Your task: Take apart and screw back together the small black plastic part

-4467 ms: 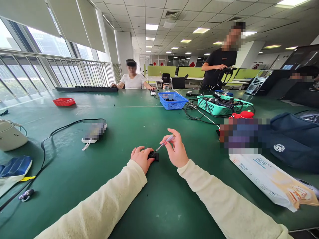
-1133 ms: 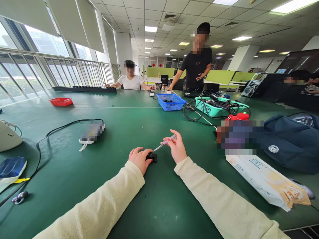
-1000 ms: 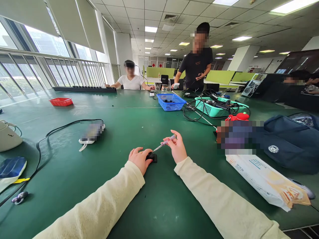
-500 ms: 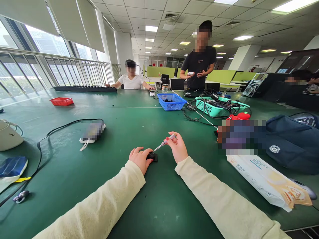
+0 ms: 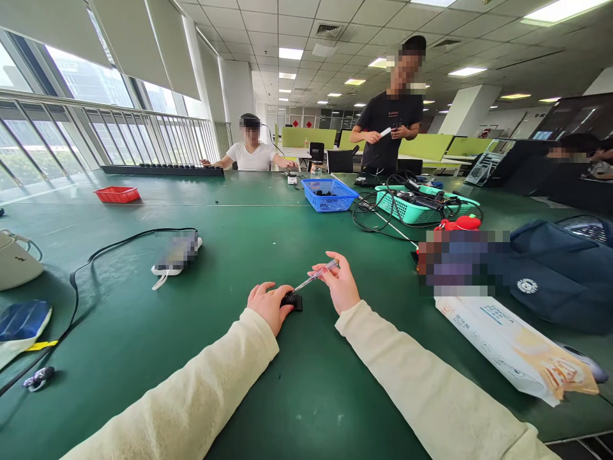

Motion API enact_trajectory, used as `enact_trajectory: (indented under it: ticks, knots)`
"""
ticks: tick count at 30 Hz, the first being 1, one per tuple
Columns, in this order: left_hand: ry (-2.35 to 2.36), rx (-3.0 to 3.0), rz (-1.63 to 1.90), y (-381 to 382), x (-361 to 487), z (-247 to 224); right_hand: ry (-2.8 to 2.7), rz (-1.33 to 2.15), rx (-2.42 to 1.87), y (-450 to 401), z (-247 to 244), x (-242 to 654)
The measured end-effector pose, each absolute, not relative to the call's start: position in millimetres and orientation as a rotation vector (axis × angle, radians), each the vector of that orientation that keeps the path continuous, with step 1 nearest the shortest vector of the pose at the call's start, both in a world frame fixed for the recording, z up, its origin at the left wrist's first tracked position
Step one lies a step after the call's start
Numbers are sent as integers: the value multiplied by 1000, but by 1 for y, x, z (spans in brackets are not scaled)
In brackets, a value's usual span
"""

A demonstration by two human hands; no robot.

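Note:
On the green table [image 5: 230, 255], my left hand [image 5: 268, 306] grips a small black part [image 5: 295, 303], thumb at its near side and fingers over its left end. Much of that part is hidden under the hand. My right hand [image 5: 341, 284] pinches the clear handle of a thin screwdriver [image 5: 313, 277]. The screwdriver slants down to the left, and its tip meets the top of the black part beside my left fingers. Whether a screw sits under the tip is too small to tell.
A phone [image 5: 179, 254] with a black strap lies left. Farther back are a red tray [image 5: 117, 194], a blue basket [image 5: 330, 203] and a green basket [image 5: 407, 214] of cables. A wipes pack [image 5: 507, 345] and dark bag [image 5: 560, 275] lie right. Two people are across the table.
My hands and the black part stay nearly in place, the screwdriver still on it. My right fingers have shifted slightly on the handle. The standing person has leaned to the right.

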State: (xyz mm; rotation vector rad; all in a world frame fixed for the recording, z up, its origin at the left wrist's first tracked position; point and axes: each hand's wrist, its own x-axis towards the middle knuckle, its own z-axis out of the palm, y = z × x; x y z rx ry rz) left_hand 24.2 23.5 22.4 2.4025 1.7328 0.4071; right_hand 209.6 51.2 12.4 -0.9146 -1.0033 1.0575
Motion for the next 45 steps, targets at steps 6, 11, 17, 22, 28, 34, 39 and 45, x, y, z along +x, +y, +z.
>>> enact_trajectory:
  ticks: [6, 11, 17, 22, 28, 34, 39, 45]
  knots:
    - [1728, 2379, 452, 24, 25, 22, -1001, 1056, -905, 50, 13, 209]
    - [1740, 2376, 428, 23, 25, 23, -980, 1062, -898, 51, 12, 209]
    - [1744, 2392, 376, 23, 26, 24, -963, 1057, -898, 51, 12, 209]
    - [1737, 2398, 380, 23, 25, 23, -957, 1068, -900, 52, 11, 209]
    - [1729, 2400, 385, 24, 25, 23, -950, 1086, -899, 51, 12, 209]
    - [1745, 2394, 355, 24, 25, 25, -977, 1103, -928, 50, 14, 209]
    - [1746, 2401, 343, 23, 26, 25, -990, 1117, -932, 52, 13, 209]
    - [1749, 2396, 338, 23, 26, 25, -975, 1124, -952, 53, 13, 210]
